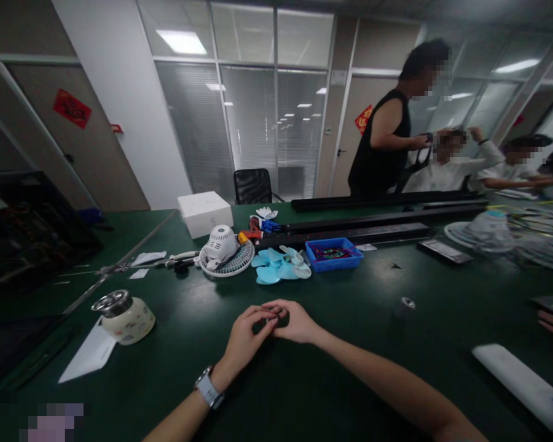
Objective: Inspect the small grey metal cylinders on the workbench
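Observation:
My left hand (249, 331) and my right hand (295, 322) meet over the green table, fingertips pinched together. Between them is something small that I cannot make out; the fingers hide most of it. A watch sits on my left wrist. Just beyond the hands lie light-blue fan blades (281, 265). Left of the blades is a white fan head with its round grille (225, 255). A blue tray (334, 254) holding thin coloured wires stands to the right of them.
A patterned jar with a metal lid (129, 316) stands at the left on white paper (87, 353). A white box (206, 213) and long black bars (373, 215) are at the back. At right are a small metal cylinder (404, 307) and a long white object (518, 380). Several people are beyond.

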`<state>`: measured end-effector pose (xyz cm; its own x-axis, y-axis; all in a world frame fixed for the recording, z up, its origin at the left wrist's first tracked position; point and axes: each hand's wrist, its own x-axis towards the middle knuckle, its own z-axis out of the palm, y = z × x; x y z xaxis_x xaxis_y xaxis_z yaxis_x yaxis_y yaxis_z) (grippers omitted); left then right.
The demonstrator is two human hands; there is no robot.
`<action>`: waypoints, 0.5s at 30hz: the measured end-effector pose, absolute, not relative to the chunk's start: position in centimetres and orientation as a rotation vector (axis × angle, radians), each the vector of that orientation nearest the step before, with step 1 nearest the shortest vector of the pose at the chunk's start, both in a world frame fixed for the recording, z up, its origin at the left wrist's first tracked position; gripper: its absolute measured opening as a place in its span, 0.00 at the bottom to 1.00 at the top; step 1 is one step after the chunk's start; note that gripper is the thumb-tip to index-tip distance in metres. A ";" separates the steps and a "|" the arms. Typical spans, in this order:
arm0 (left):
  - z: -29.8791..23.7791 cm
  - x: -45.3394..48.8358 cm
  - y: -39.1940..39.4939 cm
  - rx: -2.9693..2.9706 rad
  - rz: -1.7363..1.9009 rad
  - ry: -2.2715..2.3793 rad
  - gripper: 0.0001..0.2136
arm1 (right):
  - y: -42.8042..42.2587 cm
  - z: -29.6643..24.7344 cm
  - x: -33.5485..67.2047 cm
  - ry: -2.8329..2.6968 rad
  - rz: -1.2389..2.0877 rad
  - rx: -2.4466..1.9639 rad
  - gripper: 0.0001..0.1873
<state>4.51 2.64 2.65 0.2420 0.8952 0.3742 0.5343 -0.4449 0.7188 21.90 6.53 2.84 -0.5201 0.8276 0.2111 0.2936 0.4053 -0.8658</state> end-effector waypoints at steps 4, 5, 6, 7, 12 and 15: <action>3.3 4.9 2.9 2.096 1.046 1.363 0.10 | 6.0 2.8 21.6 -1.965 1.073 -0.994 0.32; 3.4 4.9 2.9 2.103 1.044 1.377 0.10 | 6.0 2.7 21.5 -1.952 1.081 -1.006 0.33; 3.4 4.9 2.9 2.107 1.053 1.391 0.10 | 5.9 2.6 21.4 -1.939 1.092 -1.018 0.33; 3.4 4.8 2.9 2.108 1.069 1.406 0.10 | 5.9 2.5 21.4 -1.928 1.103 -1.028 0.33; 2.2 2.3 2.6 2.118 1.129 1.480 0.12 | 5.8 2.5 21.5 -1.908 1.132 -1.043 0.32; 0.7 0.1 2.4 2.125 1.036 1.545 0.13 | 5.8 2.7 21.5 -1.907 1.149 -1.064 0.32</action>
<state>0.10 2.42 0.72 0.1544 0.9172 0.3674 0.6881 -0.3666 0.6261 21.54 5.81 2.69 -0.4497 0.8844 0.1248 0.3032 0.2826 -0.9101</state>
